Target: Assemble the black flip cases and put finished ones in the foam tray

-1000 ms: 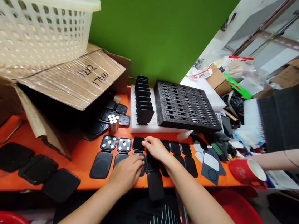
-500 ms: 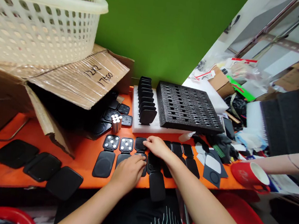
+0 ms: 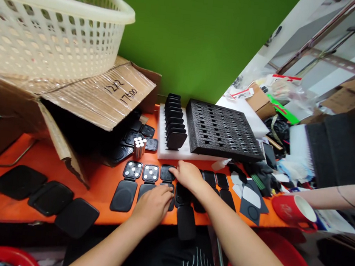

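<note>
Black hinged pads lie unfolded in a row along the orange table. My left hand (image 3: 154, 205) rests with curled fingers on the lower panel of one black hinged pad (image 3: 167, 172), partly hiding that panel. At the right edge of its upper square, my right hand (image 3: 187, 175) has its fingertips pressed close together; whether something small is between them is hidden. To the left, two pads show white discs in their upper squares (image 3: 133, 169). Behind them stands a cluster of small shiny metal cylinders (image 3: 139, 148). Another black panel (image 3: 186, 222) juts over the table's front edge.
A white foam block (image 3: 160, 144) holds several upright black panels beside a slotted dark foam tray (image 3: 225, 132). At left stand a cardboard box (image 3: 101, 94) and a white basket (image 3: 78, 45). A red mug (image 3: 284, 207) sits at right, near another person's arm (image 3: 337, 196).
The view has shifted slightly. Both hands stay at the same pad, with hardly any visible movement of the fingers.
</note>
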Tool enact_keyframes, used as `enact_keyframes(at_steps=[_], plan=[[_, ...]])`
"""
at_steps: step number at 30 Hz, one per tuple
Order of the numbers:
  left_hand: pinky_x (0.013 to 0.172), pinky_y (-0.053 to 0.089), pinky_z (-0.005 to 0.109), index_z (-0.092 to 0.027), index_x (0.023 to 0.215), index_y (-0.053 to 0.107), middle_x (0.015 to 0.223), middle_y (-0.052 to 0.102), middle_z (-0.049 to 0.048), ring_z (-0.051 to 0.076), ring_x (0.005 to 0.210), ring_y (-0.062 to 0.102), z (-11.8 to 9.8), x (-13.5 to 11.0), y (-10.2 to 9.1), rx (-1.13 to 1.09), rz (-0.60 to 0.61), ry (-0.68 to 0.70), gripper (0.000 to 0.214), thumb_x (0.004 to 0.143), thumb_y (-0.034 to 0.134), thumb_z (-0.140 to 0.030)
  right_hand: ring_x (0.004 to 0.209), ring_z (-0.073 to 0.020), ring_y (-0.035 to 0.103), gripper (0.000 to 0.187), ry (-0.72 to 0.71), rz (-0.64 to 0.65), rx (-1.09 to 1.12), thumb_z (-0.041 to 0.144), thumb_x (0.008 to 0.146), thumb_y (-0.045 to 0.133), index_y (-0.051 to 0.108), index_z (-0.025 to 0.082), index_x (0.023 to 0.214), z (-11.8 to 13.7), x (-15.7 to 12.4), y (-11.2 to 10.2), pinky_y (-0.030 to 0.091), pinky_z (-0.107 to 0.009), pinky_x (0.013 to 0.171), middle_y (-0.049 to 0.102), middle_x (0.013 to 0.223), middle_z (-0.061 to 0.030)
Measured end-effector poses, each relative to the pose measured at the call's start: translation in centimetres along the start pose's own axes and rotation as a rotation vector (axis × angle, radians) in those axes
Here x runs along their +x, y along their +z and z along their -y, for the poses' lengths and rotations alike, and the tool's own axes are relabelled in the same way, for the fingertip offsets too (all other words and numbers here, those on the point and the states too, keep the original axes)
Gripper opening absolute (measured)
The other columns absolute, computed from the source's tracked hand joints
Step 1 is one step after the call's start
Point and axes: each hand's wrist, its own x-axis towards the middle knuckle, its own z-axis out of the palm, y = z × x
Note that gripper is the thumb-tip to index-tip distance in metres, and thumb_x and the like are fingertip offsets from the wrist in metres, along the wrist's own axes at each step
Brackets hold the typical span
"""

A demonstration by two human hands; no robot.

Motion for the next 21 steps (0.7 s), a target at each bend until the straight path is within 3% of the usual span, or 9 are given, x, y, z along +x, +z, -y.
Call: enact_keyframes(at_steps=[2,4,8,11,16,18,21], plan=[[0.075,0.056,0.033,-0.021,0.093,0.065,0.108,0.067,0.004,0.023,0.097,0.064,0.0,0.0,0.1,0.008,-0.001,0.01,0.014,0.086,0.053,-0.017,0.085,-0.0228,0.064,0.033,-0.06,-0.078,0.008,0.038,0.092,0.041,0.065,0.015,0.09,-0.5,-0.8,-0.1,0.045,-0.03,0.075,0.069,0.091,-0.0119],[0.078,0.056,0.034,-0.021,0.1,0.063,0.111,0.066,0.0053,0.023,0.099,0.062,0.0,0.0,0.1,0.015,-0.001,0.027,0.019,0.085,0.052,-0.016,0.095,-0.0191,0.062,0.032,-0.226,-0.141,0.078,0.031,0.094,0.037,0.066,0.017,0.096,-1.0,-2.0,0.3,0.044,-0.028,0.084,0.069,0.1,-0.0089],[0.077,0.056,0.036,-0.017,0.102,0.064,0.106,0.066,0.0094,0.025,0.095,0.063,0.0,0.0,0.3,0.033,0.016,0.063,0.023,0.083,0.052,-0.012,0.122,-0.0185,0.048,0.037,-0.545,-0.113,0.099,0.032,0.094,0.038,0.057,0.016,0.122,-1.5,-4.4,2.1,0.031,-0.037,0.107,0.057,0.128,-0.008],[0.082,0.054,0.037,-0.016,0.098,0.065,0.102,0.067,0.0107,0.025,0.097,0.062,0.1,0.0,0.4,0.044,0.023,0.081,0.021,0.082,0.051,-0.011,0.126,-0.0178,0.044,0.039,-0.547,-0.077,0.032,0.031,0.096,0.033,0.053,0.017,0.127,-1.5,-4.8,3.3,0.023,-0.042,0.111,0.052,0.133,-0.0067],[0.089,0.051,0.038,-0.016,0.113,0.06,0.112,0.065,0.0109,0.025,0.102,0.062,0.2,-0.1,0.6,0.059,0.023,0.114,0.034,0.081,0.05,-0.009,0.124,-0.0193,0.046,0.036,-0.501,-0.087,-0.034,0.028,0.096,0.034,0.058,0.023,0.122,-1.0,-3.6,3.7,0.019,-0.046,0.112,0.054,0.13,-0.0023],[0.089,0.051,0.037,-0.015,0.114,0.06,0.114,0.065,0.0113,0.025,0.103,0.062,0.2,-0.1,0.5,0.069,0.019,0.126,0.035,0.081,0.049,-0.008,0.122,-0.0204,0.049,0.035,-0.488,-0.106,-0.029,0.028,0.095,0.035,0.061,0.022,0.118,-0.7,-3.1,3.3,0.021,-0.047,0.111,0.057,0.127,-0.0034],[0.087,0.053,0.036,-0.017,0.113,0.061,0.116,0.065,0.0104,0.024,0.101,0.063,0.3,0.1,0.2,0.084,0.015,0.122,0.034,0.082,0.049,-0.01,0.116,-0.0184,0.055,0.035,-0.455,-0.122,0.099,0.027,0.094,0.036,0.066,0.02,0.11,-1.3,-2.9,2.3,0.034,-0.039,0.105,0.063,0.119,-0.0046]])
